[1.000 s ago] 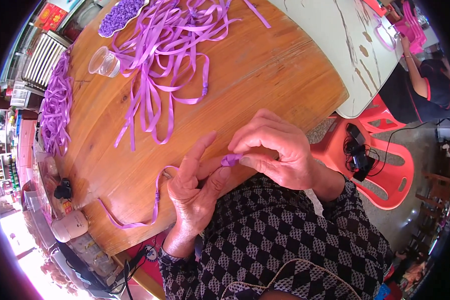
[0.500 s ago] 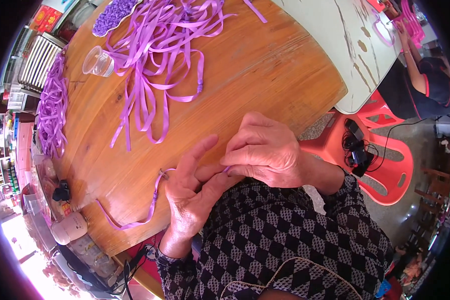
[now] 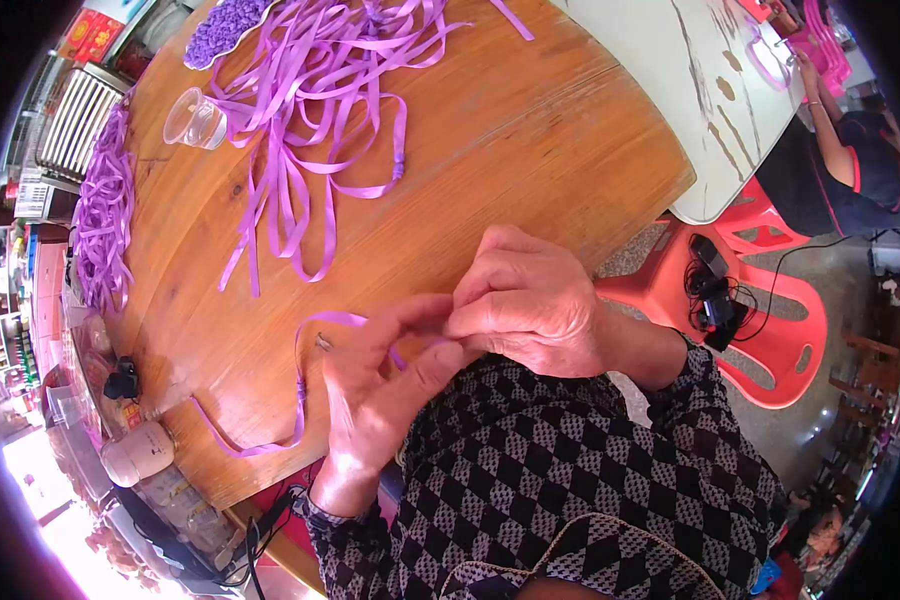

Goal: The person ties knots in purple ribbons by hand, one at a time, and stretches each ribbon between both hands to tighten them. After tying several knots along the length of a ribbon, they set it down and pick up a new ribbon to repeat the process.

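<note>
A narrow purple ribbon [image 3: 301, 378] with a small knot or bead on it runs from the table's near left part up into my left hand [image 3: 380, 390]. That hand's fingers are curled loosely round the ribbon, and a bit of purple shows between thumb and fingers. My right hand [image 3: 530, 305] is closed in a pinch against the left fingertips. The end between its fingers is hidden now, though purple showed there a moment earlier. Beyond my hands lies a tangled heap of purple ribbons [image 3: 320, 110], some with small knots or beads.
A clear plastic cup [image 3: 196, 120] stands beside the heap, near a dish of small purple pieces [image 3: 225, 32]. More ribbons [image 3: 105, 215] hang along the wooden table's left edge. At right are a white marbled table [image 3: 715, 100], a red stool [image 3: 670, 280] with black cables, and another person [image 3: 850, 165].
My left fingers have curled in toward the right hand. The ribbon beside the left hand now bows out in a wider loop. My right hand has hardly moved.
</note>
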`<state>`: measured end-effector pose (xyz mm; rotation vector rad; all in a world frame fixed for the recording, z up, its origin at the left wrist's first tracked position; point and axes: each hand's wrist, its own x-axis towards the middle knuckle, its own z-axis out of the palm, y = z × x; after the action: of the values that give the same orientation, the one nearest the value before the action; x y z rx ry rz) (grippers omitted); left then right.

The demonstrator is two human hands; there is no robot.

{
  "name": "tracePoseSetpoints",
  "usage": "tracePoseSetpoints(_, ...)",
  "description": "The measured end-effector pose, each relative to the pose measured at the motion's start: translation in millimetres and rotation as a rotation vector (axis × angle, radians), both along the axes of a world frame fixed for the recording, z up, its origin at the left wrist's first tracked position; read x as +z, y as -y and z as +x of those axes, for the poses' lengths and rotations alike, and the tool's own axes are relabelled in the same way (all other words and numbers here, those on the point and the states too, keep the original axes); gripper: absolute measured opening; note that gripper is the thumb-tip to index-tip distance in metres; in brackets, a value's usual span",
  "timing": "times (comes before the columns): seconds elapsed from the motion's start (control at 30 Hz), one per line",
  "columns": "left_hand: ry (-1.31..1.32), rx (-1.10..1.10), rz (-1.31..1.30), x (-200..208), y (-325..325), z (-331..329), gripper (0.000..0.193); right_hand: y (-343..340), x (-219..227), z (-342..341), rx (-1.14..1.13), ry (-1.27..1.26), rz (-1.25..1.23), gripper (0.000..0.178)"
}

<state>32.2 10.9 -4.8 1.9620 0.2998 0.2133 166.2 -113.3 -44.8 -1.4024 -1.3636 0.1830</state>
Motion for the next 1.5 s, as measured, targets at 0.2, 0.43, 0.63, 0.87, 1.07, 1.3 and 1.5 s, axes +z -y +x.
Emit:
tracePoseSetpoints(0.2, -0.211, 0.264, -1.006, -7, 2, -1, 0.03, 1, 8, 1, -0.02, -0.024, 0.011, 0.026)
tracePoseSetpoints(0.43, -0.207, 0.289, -1.065, -11, 1, -1, 0.017, 7, 2, 3, 0.056, -0.309, -0.094, 0.029)
tracePoseSetpoints(0.63, -0.21, 0.359, -0.956, -11, 6, -2, 0.016, 6, 5, 5, 0.052, -0.268, -0.106, 0.027)
tracePoseSetpoints(0.87, -0.292, 0.268, -0.93, -7, -1, -2, 0.016, 2, 5, 9, 0.125, -0.232, -0.118, 0.013)
tracePoseSetpoints(1.07, -0.286, 0.309, -0.918, -12, 2, -1, 0.016, 3, 1, 5, 0.056, -0.301, -0.13, 0.01)
tracePoseSetpoints(1.3, -0.199, 0.307, -0.913, -17, 6, -2, 0.014, 5, -3, 4, 0.031, -0.306, -0.136, 0.009)
tracePoseSetpoints(1.5, -0.196, 0.358, -1.018, -20, 9, -2, 0.017, 6, -2, 2, 0.006, -0.241, -0.092, 0.015)
